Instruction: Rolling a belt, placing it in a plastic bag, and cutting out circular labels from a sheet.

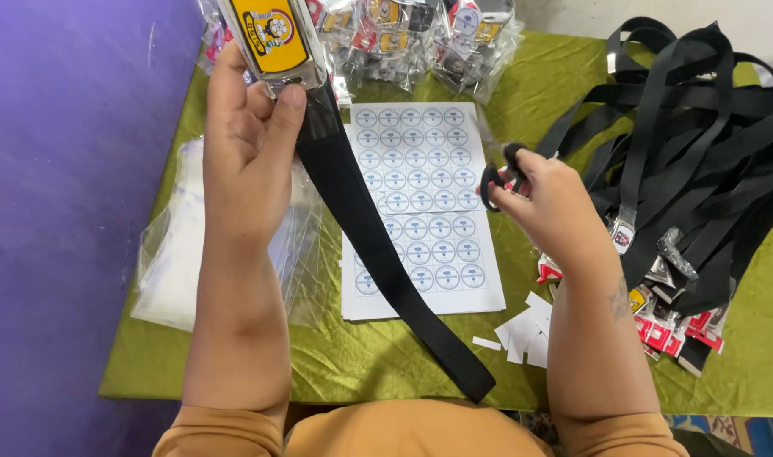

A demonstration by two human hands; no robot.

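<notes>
My left hand (pixel 249 148) grips a belt buckle (pixel 272 38) with a yellow emblem, wrapped in clear plastic, at the top left. Its black webbing strap (pixel 378 245) hangs diagonally down over a white sheet of round blue stickers (pixel 420 211) to the table's near edge. My right hand (pixel 543 199) is closed on the black handles of small scissors (pixel 498 173), held just above the sticker sheet's right edge.
An olive-green cloth (pixel 378 360) covers the table. Clear plastic bags (pixel 171 254) lie at the left. Packed buckles (pixel 420 34) are piled at the back. Several loose black belts (pixel 700 152) with buckles lie at the right. White paper scraps (pixel 522 330) sit near the front.
</notes>
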